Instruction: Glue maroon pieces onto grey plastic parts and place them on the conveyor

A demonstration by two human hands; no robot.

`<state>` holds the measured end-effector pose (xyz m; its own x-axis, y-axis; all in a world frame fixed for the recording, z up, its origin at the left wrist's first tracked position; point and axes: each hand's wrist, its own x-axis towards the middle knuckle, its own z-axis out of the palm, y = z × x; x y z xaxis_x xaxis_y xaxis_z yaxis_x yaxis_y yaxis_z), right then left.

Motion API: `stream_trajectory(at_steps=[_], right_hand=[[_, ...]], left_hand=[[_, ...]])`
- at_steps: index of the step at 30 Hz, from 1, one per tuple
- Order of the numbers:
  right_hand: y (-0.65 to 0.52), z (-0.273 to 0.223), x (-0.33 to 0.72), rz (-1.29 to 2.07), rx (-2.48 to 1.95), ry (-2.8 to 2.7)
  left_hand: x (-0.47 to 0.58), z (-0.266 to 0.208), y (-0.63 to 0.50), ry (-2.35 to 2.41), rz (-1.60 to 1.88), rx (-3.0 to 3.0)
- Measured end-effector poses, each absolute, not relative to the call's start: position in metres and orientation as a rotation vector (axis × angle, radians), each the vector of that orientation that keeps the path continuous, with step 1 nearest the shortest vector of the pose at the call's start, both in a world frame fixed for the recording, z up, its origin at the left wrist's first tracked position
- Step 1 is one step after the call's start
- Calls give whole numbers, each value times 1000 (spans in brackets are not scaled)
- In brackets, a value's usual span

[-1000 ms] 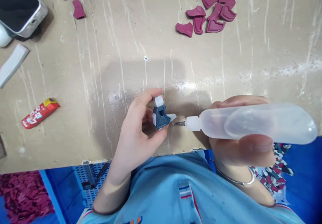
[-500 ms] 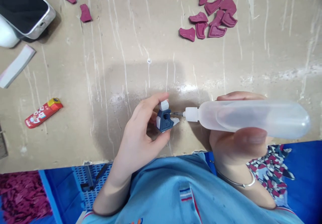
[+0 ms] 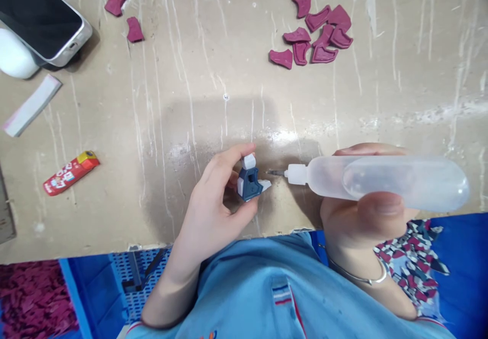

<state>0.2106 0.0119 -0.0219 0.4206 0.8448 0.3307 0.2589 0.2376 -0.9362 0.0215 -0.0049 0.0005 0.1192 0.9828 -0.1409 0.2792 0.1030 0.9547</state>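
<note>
Through the head view I see the left hand [image 3: 209,201] pinching the blue part [image 3: 248,189] near the six o'clock edge of the table [image 3: 213,110], and, at its three o'clock, the right hand [image 3: 348,222] gripping the bottle [image 3: 385,176], tip [image 3: 278,173] just apart, maroon pieces [image 3: 324,37] lying toward one o'clock

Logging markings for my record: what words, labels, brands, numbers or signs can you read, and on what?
None reads surely.
Red-and-yellow object: white print, too blurred.
Blue-and-white piece: small mark, perhaps "2", too small to confirm.
Blue shirt: logo cut off at the picture's edge.
</note>
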Motion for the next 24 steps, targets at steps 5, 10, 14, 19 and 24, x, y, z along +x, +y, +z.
stream_trajectory(at_steps=[5, 10, 14, 19, 24], right_hand=[[12, -25, 211, 584, -1254, -1128], [17, -20, 210, 706, -1164, -1010], [26, -7, 233, 1449, -1047, -564], [56, -26, 310, 1894, -245, 413], [69, -39, 347, 1885, -1, 257]], left_hand=[[21, 0, -4, 1362, 867, 1375], [20, -2, -5, 1348, 885, 1400], [18, -4, -6, 1380, 856, 1370], [14, -10, -11, 1424, 832, 1395], [12, -20, -16, 1473, 804, 1352]])
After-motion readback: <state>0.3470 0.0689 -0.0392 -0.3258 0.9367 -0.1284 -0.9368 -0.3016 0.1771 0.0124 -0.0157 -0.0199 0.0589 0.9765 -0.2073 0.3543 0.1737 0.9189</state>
